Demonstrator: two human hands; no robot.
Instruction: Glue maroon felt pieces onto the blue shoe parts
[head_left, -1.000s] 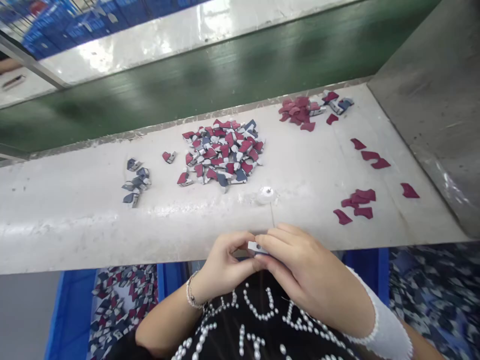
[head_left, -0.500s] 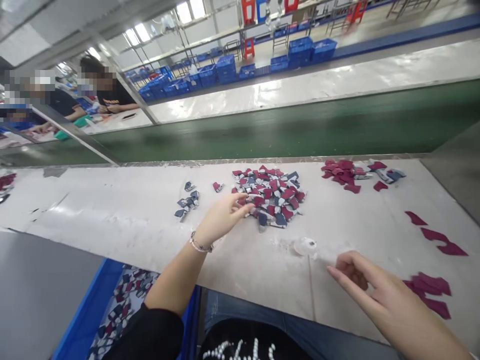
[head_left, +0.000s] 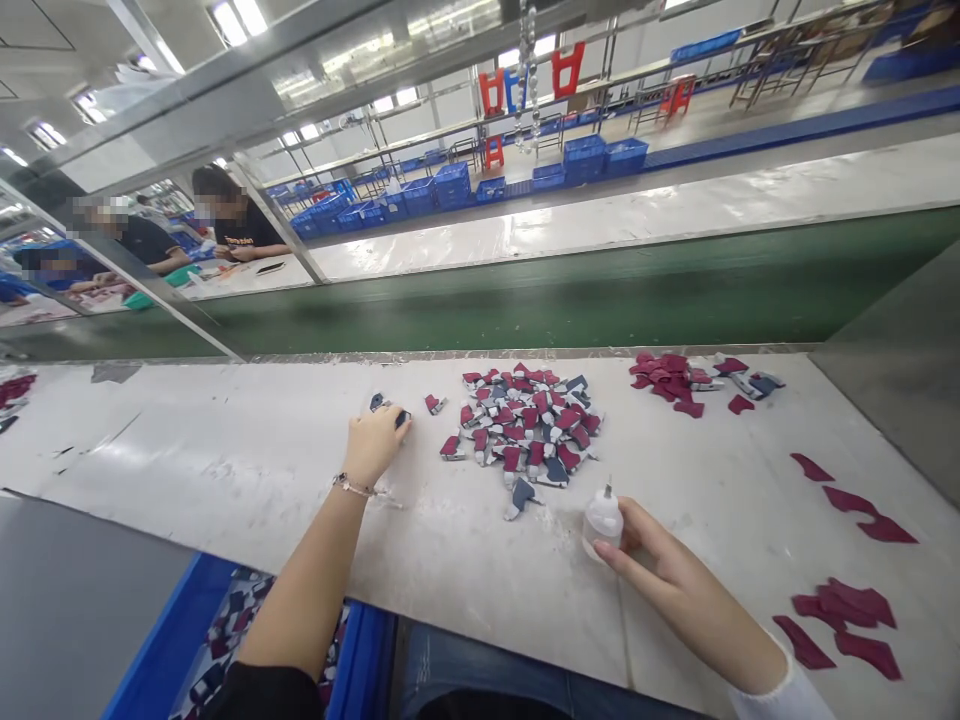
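My left hand (head_left: 376,442) is bent down over a small group of navy-and-grey pieces, left of the big pile. A dark navy piece (head_left: 403,417) shows at its fingertips, and the palm hides the others. My right hand (head_left: 660,560) wraps round a small white squeeze bottle (head_left: 602,522) with a thin metal tip pointing up. Between the hands lies a pile of small maroon, navy and grey pieces (head_left: 531,418), some shaped like little boots. One navy-and-grey piece (head_left: 520,496) lies at the pile's front edge.
Flat maroon cut-outs (head_left: 847,605) lie at the right, with another maroon heap (head_left: 667,380) farther back. A blue crate (head_left: 172,630) of similar pieces stands below the table's front edge. Co-workers (head_left: 244,220) sit beyond the green belt (head_left: 525,310). A metal panel (head_left: 900,340) borders the right side.
My left hand has moved left from the pile to the small navy group. My right hand has moved left and closed round the bottle. More pieces show at the pile's front left.
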